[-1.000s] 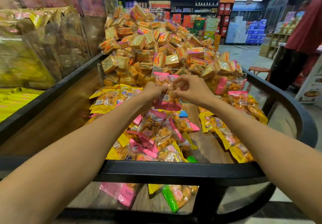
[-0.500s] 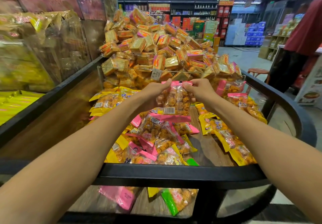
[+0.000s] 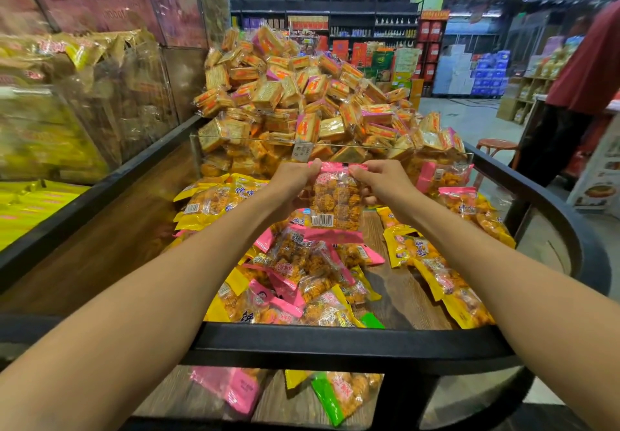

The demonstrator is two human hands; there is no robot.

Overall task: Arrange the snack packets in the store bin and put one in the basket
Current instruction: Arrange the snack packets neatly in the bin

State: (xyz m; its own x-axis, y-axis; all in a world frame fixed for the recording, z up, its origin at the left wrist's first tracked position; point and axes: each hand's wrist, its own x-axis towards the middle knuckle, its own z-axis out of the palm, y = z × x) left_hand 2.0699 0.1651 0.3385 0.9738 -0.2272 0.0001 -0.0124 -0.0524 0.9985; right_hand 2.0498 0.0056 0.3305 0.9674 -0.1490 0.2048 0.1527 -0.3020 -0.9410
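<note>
Head view, frame centre: left hand [image 3: 293,182] and right hand [image 3: 382,180] pinch a pink-edged clear snack packet [image 3: 337,204], barcode side showing, fried pieces inside.

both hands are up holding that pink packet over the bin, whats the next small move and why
Probably lower the pink packet and lay it flat on the loose heap of pink packets just below. The left hand and right hand pinch its top corners, so it hangs upright, clear of the pile. No basket is in view, so arranging seems likelier.
</note>
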